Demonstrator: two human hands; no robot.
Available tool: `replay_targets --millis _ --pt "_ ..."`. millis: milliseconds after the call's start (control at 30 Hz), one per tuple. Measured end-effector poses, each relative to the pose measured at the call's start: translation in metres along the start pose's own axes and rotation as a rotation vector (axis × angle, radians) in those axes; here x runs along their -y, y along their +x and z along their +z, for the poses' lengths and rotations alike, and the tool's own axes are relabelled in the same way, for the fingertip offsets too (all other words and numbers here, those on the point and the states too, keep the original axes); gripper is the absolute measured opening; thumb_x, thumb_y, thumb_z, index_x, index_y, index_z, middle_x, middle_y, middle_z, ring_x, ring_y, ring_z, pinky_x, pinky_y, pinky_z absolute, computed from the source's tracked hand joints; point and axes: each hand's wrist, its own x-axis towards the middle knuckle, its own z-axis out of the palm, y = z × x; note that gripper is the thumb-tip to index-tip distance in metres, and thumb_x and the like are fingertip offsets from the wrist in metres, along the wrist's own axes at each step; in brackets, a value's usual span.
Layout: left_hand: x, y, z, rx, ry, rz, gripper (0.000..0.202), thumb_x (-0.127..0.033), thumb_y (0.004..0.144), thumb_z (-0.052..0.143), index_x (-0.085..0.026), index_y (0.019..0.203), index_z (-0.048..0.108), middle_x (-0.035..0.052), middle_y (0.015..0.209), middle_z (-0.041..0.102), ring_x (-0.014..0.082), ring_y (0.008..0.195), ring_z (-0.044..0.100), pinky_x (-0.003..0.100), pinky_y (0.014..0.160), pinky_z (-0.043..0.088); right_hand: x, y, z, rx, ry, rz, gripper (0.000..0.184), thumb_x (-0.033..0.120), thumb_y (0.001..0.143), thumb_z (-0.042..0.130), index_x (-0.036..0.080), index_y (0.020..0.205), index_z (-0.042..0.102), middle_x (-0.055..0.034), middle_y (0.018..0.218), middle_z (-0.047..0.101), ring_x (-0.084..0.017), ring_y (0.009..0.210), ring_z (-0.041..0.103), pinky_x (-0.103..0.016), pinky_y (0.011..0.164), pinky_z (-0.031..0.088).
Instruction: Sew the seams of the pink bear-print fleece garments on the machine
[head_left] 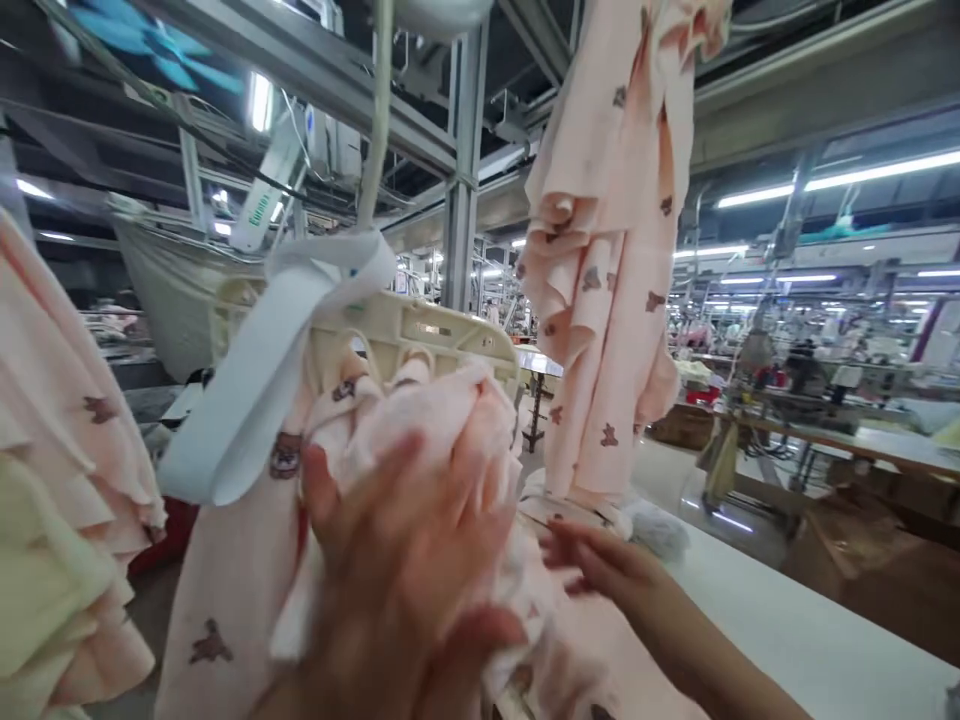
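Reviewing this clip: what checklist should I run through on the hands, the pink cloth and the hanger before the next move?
1. Left hand on bunched pale pink bear-print fabric: ok, pressed against it.
2. Left hand's grip closed: cannot tell, blurred.
3. Right hand open: ok, fingers spread near the fabric.
4. Fabric up at cream plastic hanger frame: ok.
5. White cloth strip draped over the frame: ok.
6. Hanging pink bear-print garments apart from both hands: ok.
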Motion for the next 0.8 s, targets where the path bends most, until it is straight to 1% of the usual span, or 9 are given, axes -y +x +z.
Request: replay_targets --millis 67,100,233,333,400,500,600,700,800 --pt "0.027 0.022 -0.016 -0.237 -0.022 -0.032 0.041 -0.047 0.094 0.027 -0.037 0.134 0.029 0.0011 0.140 0.034 0.0309 0.134 0.021 0.060 0.109 0.016 0.023 0.042 0.025 0.046 0.162 -0.064 0.045 0.055 0.075 0.061 0.024 0.108 0.062 -0.0081 0.105 0.065 -0.022 0.092 0.061 -0.036 0.077 0.049" --pt "0.037 0.032 -0.020 -0.260 -0.056 -0.049 0.039 -0.045 0.095 0.025 -0.034 0.132 0.033 0.0025 0.139 0.035 0.0297 0.132 0.026 0.056 0.108 0.019 0.034 0.060 0.037 0.083 0.229 -0.108 0.046 0.054 0.071 0.064 0.023 0.106 0.062 -0.0076 0.103 0.064 -0.022 0.090 0.060 -0.036 0.076 0.048" --pt "0.059 0.053 -0.020 -0.118 -0.027 -0.078 0.036 -0.033 0.094 0.036 -0.027 0.130 0.036 0.0071 0.131 0.040 0.0269 0.123 0.036 0.046 0.102 0.031 0.067 0.092 0.067 0.085 0.363 -0.317 0.038 0.048 0.063 0.072 0.024 0.092 0.062 -0.0006 0.087 0.063 -0.017 0.079 0.056 -0.030 0.072 0.045" --pt "0.067 0.059 -0.016 -0.131 0.067 -0.032 0.038 -0.022 0.090 0.042 -0.025 0.128 0.039 0.0086 0.121 0.041 0.0259 0.116 0.041 0.042 0.097 0.037 0.077 0.088 0.067 -0.035 0.385 -0.407 0.028 0.043 0.065 0.075 0.022 0.077 0.062 0.0049 0.066 0.056 -0.009 0.060 0.046 -0.020 0.061 0.038" --pt "0.072 0.064 -0.014 -0.118 0.033 0.000 0.037 -0.013 0.087 0.041 -0.024 0.122 0.045 0.0083 0.117 0.038 0.0232 0.110 0.045 0.037 0.091 0.041 0.078 0.084 0.064 -0.097 0.392 -0.408 0.027 0.042 0.066 0.076 0.021 0.074 0.060 0.0061 0.063 0.055 -0.007 0.057 0.043 -0.018 0.057 0.035" --pt "0.076 0.070 -0.013 -0.119 -0.039 0.011 0.036 -0.007 0.082 0.041 -0.022 0.113 0.051 0.0074 0.113 0.037 0.0216 0.107 0.046 0.033 0.089 0.043 0.077 0.081 0.062 -0.095 0.405 -0.345 0.034 0.041 0.063 0.078 0.022 0.084 0.061 0.0039 0.072 0.060 -0.009 0.062 0.050 -0.021 0.060 0.040" --pt "0.077 0.072 -0.014 -0.114 -0.016 0.020 0.033 -0.006 0.079 0.040 -0.020 0.107 0.053 0.0069 0.106 0.040 0.0212 0.098 0.049 0.033 0.083 0.045 0.081 0.083 0.065 -0.076 0.412 -0.302 0.036 0.045 0.059 0.079 0.015 0.071 0.062 -0.0002 0.063 0.060 -0.011 0.055 0.051 -0.024 0.055 0.042" --pt "0.074 0.072 -0.015 -0.045 0.035 0.063 0.031 -0.005 0.079 0.036 -0.018 0.102 0.052 0.0063 0.098 0.042 0.0202 0.088 0.051 0.032 0.074 0.047 0.102 0.087 0.063 -0.213 0.467 -0.413 0.033 0.040 0.054 0.081 0.017 0.065 0.061 0.0028 0.059 0.060 -0.010 0.053 0.052 -0.023 0.053 0.043" --pt "0.071 0.073 -0.015 -0.022 0.044 0.093 0.031 -0.006 0.080 0.034 -0.020 0.102 0.051 0.0049 0.097 0.044 0.0184 0.086 0.052 0.028 0.072 0.046 0.137 0.081 0.045 -0.393 0.514 -0.548 0.025 0.032 0.058 0.080 0.019 0.066 0.061 0.0047 0.061 0.063 -0.011 0.059 0.058 -0.024 0.059 0.047"
